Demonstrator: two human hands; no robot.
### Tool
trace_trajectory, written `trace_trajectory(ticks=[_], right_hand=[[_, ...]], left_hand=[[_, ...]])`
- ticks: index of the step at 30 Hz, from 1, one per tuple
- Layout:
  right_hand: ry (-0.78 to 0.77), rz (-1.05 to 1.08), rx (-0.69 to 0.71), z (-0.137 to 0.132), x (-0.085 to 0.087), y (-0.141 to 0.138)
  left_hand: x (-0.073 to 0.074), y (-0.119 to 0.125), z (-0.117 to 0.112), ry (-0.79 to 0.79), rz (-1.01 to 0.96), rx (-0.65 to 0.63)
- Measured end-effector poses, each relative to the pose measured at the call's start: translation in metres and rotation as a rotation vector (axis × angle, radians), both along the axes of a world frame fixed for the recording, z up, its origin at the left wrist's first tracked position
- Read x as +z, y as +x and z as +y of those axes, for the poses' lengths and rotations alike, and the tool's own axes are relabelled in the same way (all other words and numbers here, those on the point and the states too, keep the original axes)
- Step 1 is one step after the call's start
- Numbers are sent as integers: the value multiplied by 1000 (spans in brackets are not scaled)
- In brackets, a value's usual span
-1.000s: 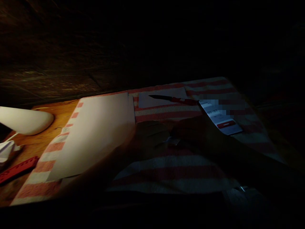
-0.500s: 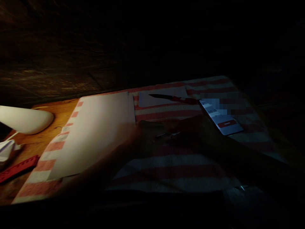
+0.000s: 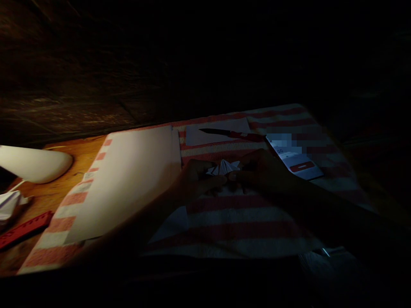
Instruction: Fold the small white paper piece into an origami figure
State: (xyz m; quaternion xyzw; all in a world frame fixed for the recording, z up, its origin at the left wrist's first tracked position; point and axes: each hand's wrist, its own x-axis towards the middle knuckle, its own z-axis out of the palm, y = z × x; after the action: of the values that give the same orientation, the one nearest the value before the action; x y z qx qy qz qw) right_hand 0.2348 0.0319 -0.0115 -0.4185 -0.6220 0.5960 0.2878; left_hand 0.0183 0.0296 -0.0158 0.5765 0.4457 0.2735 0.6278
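Note:
Between my hands is a small piece of folded white paper (image 3: 224, 167) with pointed, pleated folds, held above the striped cloth. My left hand (image 3: 197, 177) is closed on its left side, the thumb pressed along the lower edge. From the right, my right hand (image 3: 257, 171) pinches the other side, its fingertips close to the left thumb. Dim light hides most of the fingers' detail. A phone (image 3: 297, 158) with a lit screen lies just beyond my right hand. White paper sheets (image 3: 138, 167) rest to the left, partly behind my left forearm.
A knife (image 3: 231, 133) with a dark blade and red handle lies across a smaller paper (image 3: 195, 134) at the back. On the wooden table (image 3: 85, 147) at left are a white lamp (image 3: 41, 162), a red strip with notches (image 3: 27, 229) and crumpled white paper (image 3: 9, 203).
The folded paper, blurred and mostly dark before, now shows its white pleats clearly between my hands. My fingers have shifted around it, and the view has moved slightly.

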Motion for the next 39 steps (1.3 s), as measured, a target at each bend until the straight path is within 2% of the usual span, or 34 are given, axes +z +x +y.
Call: trace_trajectory(ticks=[9,13,16,25,35,39], right_hand=[[-31,44,-22,5,-4,-2],[0,82,-83,2,-7,-3],[72,49,-151,0,-7,-4],[152,-60,-137,-4,-1,-4],[152,-105,-118,-2,1,-3],[177,-70,-179,-5,-3,-1]], left_hand=[[-5,1,2,-1,-10,54],[-2,5,2,29,36,107],[-1,5,3,40,57,92],[-9,1,4,-13,31,23],[-7,4,5,-12,4,47],[-9,6,4,9,-26,65]])
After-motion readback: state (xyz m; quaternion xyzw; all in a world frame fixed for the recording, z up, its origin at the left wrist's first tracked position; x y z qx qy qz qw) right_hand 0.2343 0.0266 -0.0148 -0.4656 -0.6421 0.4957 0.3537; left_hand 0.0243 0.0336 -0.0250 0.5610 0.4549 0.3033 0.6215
